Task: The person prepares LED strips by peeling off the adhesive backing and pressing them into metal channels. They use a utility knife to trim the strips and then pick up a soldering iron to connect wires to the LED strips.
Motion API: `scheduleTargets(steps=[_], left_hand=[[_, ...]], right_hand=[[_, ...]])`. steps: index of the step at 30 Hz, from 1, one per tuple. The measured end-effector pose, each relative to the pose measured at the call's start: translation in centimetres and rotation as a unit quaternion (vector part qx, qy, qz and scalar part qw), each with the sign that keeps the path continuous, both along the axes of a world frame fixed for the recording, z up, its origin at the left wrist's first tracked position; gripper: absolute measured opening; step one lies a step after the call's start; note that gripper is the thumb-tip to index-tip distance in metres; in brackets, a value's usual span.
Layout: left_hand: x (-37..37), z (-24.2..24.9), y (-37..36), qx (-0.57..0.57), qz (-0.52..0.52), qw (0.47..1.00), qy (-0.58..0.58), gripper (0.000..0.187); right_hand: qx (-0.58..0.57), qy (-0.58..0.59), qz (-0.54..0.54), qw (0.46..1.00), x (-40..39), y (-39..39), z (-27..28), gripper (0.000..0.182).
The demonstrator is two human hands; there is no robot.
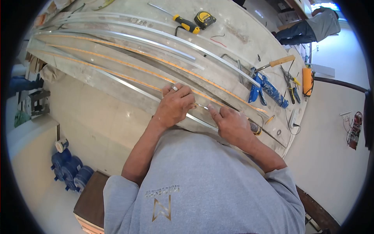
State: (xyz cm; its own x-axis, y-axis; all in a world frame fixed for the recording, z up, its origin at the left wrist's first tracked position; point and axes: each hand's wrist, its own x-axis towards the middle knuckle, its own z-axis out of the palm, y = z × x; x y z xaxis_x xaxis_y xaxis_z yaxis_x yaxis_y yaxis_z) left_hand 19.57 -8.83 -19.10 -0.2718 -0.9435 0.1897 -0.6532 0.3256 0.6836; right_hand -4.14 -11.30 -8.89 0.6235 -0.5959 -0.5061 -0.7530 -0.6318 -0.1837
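Observation:
My left hand (177,103) is closed in a pinch, a ring on one finger. The lowest glowing orange LED strip (128,78) runs into its fingers. My right hand (233,124) is wrapped round a screwdriver (255,128) with a dark and yellow handle. Its thin metal shaft points at the left fingertips, where the exact contact is hidden. Beneath both hands passes a pale aluminium channel (126,84). Two more lit strips, including an upper LED strip (222,89), lie just beyond my hands.
Across the worktable (241,66) lie a yellow screwdriver (187,24), tape measure (204,19), blue caulking gun (269,91), pliers (289,84), an orange tool (307,82) and a power strip (293,119). Blue water bottles (72,169) stand lower left. Another person (311,29) is at upper right.

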Motion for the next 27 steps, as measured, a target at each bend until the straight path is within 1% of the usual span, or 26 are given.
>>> scheduleTargets(steps=[4, 8, 11, 12, 13, 14, 16, 17, 19, 20, 22, 23, 24, 25, 27], left_hand=[[-0.2, 0.1, 0.0, -0.020, -0.004, 1.000, 0.016, 0.021], [0.0, 0.3, -0.1, -0.018, 0.004, 1.000, 0.002, 0.021], [-0.2, 0.3, 0.2, -0.014, 0.002, 1.000, 0.011, 0.021], [-0.2, 0.1, -0.1, -0.023, 0.010, 1.000, 0.017, 0.021], [-0.2, 0.1, 0.0, -0.026, -0.002, 1.000, 0.018, 0.021], [-0.2, 0.2, 0.0, -0.022, 0.002, 1.000, 0.014, 0.021], [-0.2, 0.2, -0.2, -0.022, 0.006, 1.000, 0.005, 0.021], [-0.1, 0.1, -0.2, -0.025, -0.009, 1.000, 0.002, 0.021], [-0.3, 0.0, -0.2, -0.036, 0.004, 0.999, 0.009, 0.021], [-0.3, 0.0, -0.3, -0.038, -0.010, 0.999, 0.004, 0.021], [-0.4, 0.1, -0.3, -0.059, 0.003, 0.998, 0.008, 0.021], [-0.3, 0.2, -0.2, -0.062, -0.011, 0.998, 0.004, 0.021], [-0.3, 0.3, -0.2, -0.051, -0.006, 0.999, -0.008, 0.021], [-0.3, 0.2, -0.2, -0.041, 0.000, 0.999, -0.019, 0.022], [-0.3, -0.4, -0.1, -0.054, -0.003, 0.998, -0.017, 0.022]], right_hand=[[-0.008, -0.008, 0.010, 1.000, 0.3, -0.6, 0.1, 0.057], [-0.016, -0.028, 0.014, 0.999, -0.7, -0.2, -0.7, 0.056], [-0.031, -0.018, -0.015, 0.999, -0.1, 0.3, -0.4, 0.055], [-0.016, -0.019, -0.018, 1.000, 0.0, -0.2, -0.5, 0.053], [0.002, -0.020, -0.025, 0.999, -0.2, -0.3, -0.5, 0.052], [-0.002, -0.020, -0.041, 0.999, -0.8, -0.1, -0.2, 0.052], [-0.002, -0.026, -0.040, 0.999, -2.0, -0.3, 0.4, 0.051], [-0.005, -0.029, -0.055, 0.998, -2.1, -0.8, 0.8, 0.051], [-0.068, -0.023, -0.096, 0.993, -2.7, -2.8, 1.4, 0.050], [-0.070, -0.027, -0.110, 0.991, -2.7, -3.7, 0.7, 0.050], [-0.153, -0.139, -0.091, 0.974, -1.4, -5.5, -1.8, 0.060], [-0.174, -0.157, -0.061, 0.970, -0.7, -6.1, -3.1, 0.058], [-0.195, -0.174, -0.030, 0.965, 0.0, -6.6, -4.2, 0.056], [-0.199, -0.174, -0.040, 0.964, 0.8, -7.0, -5.1, 0.056], [-0.192, -0.161, -0.010, 0.968, 1.9, -7.6, -6.1, 0.051]])
